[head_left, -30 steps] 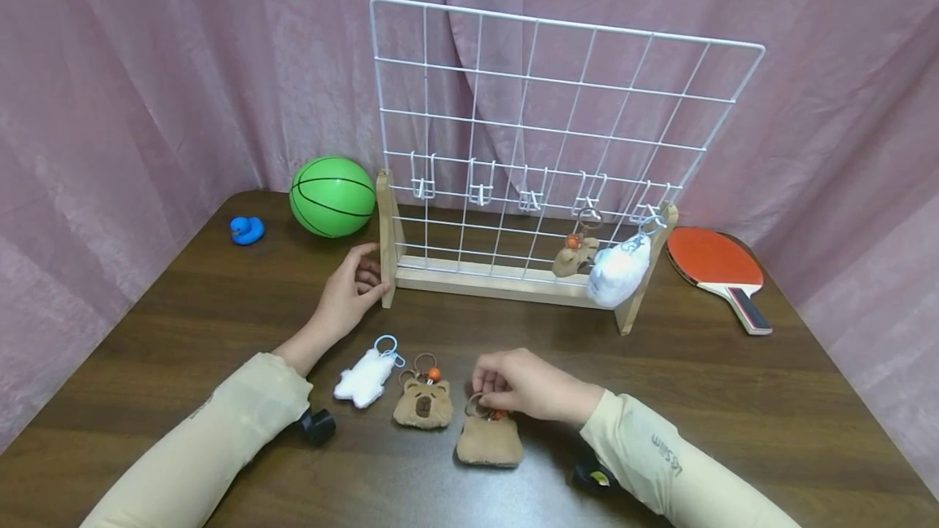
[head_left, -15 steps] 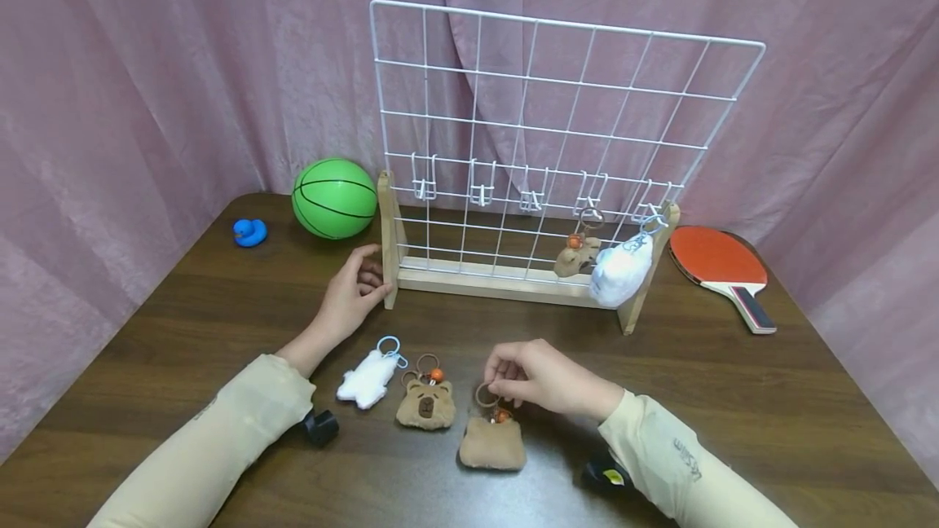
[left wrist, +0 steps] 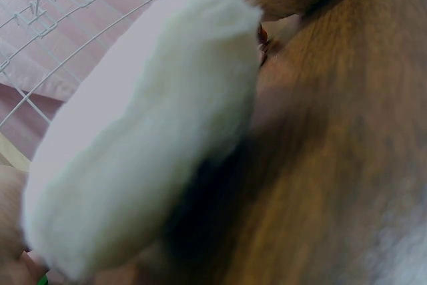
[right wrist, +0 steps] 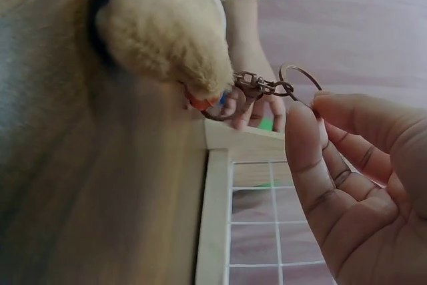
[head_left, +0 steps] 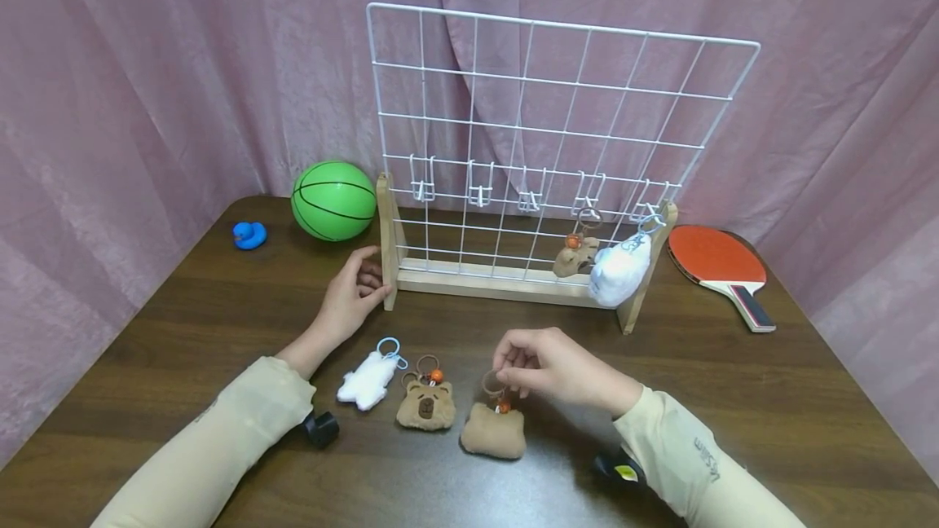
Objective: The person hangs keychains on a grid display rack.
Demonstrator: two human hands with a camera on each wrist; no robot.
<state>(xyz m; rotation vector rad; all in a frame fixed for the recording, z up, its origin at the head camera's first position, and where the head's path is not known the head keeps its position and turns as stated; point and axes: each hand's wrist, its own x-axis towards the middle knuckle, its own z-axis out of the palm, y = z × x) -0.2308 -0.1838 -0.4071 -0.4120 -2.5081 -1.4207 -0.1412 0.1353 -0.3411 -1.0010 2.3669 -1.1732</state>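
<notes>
Between thumb and index finger, my right hand [head_left: 553, 369] pinches the metal ring [right wrist: 301, 75] of a brown plush keychain [head_left: 493, 432]. The plush shows its plain back in the head view, tilted, with an orange bead near its top. My left hand [head_left: 348, 293] holds the left wooden leg [head_left: 388, 243] of a white wire grid rack [head_left: 565, 134], thumb at the leg's front edge. Near that forearm lie a white plush keychain [head_left: 368, 380] with a blue ring and a brown bear-face plush keychain [head_left: 425, 406]. The white plush blocks much of the left wrist view.
Several white hooks line the grid; a brown plush keychain [head_left: 575, 257] and a white plush keychain [head_left: 621, 270] hang from the two rightmost. A green ball [head_left: 333, 200] and a blue rubber duck [head_left: 249, 235] are left of the rack. A table-tennis paddle [head_left: 719, 259] lies right of it.
My right hand has moved to the right and away from me with the ring, and the brown plush has tilted and shifted slightly. The left hand has stayed on the rack's leg.
</notes>
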